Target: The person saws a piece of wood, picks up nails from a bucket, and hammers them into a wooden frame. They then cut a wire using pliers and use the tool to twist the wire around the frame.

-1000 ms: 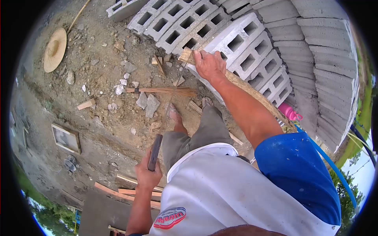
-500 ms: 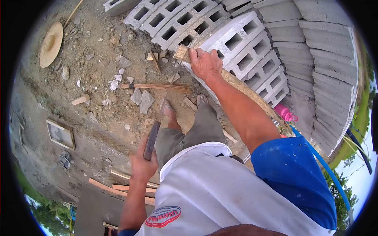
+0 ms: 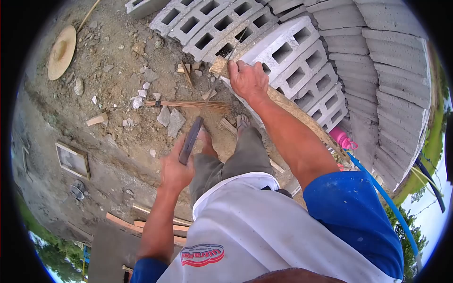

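My right hand (image 3: 247, 78) grips the near end of a rough wooden plank (image 3: 302, 115). The plank lies slanted against a stack of hollow concrete blocks (image 3: 288, 47). In front of my thigh, my left hand (image 3: 175, 170) is raised and shut on a dark flat tool (image 3: 191, 140) that points up toward the plank's end. My bare feet (image 3: 207, 139) stand on the dirt below. A thin string-like line runs from the tool's tip toward the blocks.
A bundle of thin sticks (image 3: 188, 104) and stone rubble (image 3: 171, 120) lie on the dirt. A straw hat (image 3: 60, 52) lies far left, a framed panel (image 3: 72, 160) lower left, and wood offcuts (image 3: 141, 225) behind me. A pink bottle (image 3: 340, 137) and a blue hose (image 3: 394, 212) are at right.
My left hand has lifted the dark tool up and forward from hip height toward the plank. My right hand has kept its hold on the plank's end.
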`<state>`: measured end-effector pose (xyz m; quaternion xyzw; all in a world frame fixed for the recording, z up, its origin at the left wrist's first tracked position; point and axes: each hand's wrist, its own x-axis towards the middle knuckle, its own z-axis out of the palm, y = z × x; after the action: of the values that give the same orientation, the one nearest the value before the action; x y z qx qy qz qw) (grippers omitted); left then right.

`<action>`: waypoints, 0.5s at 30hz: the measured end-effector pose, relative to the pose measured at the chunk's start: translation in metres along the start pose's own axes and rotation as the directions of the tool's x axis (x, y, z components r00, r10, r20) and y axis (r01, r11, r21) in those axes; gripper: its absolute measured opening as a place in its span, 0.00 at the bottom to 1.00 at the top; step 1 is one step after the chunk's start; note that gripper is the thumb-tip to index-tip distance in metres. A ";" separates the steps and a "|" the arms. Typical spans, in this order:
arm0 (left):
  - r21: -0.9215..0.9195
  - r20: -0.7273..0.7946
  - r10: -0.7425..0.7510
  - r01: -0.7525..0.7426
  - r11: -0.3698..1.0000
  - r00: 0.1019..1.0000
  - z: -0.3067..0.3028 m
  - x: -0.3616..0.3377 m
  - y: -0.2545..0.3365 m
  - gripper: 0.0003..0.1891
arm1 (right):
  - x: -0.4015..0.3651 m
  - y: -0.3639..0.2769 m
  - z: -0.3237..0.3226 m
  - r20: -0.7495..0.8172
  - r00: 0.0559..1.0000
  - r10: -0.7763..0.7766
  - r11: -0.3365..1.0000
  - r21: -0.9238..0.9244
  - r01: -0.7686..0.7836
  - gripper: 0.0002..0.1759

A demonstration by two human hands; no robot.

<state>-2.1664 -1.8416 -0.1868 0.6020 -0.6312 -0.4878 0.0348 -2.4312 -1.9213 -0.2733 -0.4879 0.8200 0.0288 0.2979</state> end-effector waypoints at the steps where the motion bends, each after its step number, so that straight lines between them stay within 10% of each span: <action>1: 0.053 -0.013 0.038 -0.038 0.998 0.999 0.018 0.060 0.024 0.25 | 0.003 -0.002 -0.002 -0.012 1.000 -0.002 1.000 0.001 0.002 0.32; 5: 0.015 -0.083 0.175 -0.175 0.985 0.981 0.029 0.093 0.055 0.24 | -0.008 -0.012 0.001 0.005 1.000 0.028 1.000 0.013 -0.029 0.32; 11: 0.121 0.033 -0.179 0.174 0.977 0.983 -0.052 -0.138 0.014 0.28 | 0.005 0.002 0.005 -0.038 0.999 -0.016 0.999 0.028 0.017 0.31; 15: 0.052 -0.037 0.076 -0.074 0.996 0.996 0.005 0.015 0.010 0.25 | 0.005 0.002 0.006 -0.062 0.997 -0.046 0.999 0.009 0.047 0.29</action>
<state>-2.1805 -1.8524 -0.1905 0.5880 -0.6647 -0.4582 0.0502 -2.4321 -1.9218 -0.2807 -0.5061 0.8173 0.0025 0.2755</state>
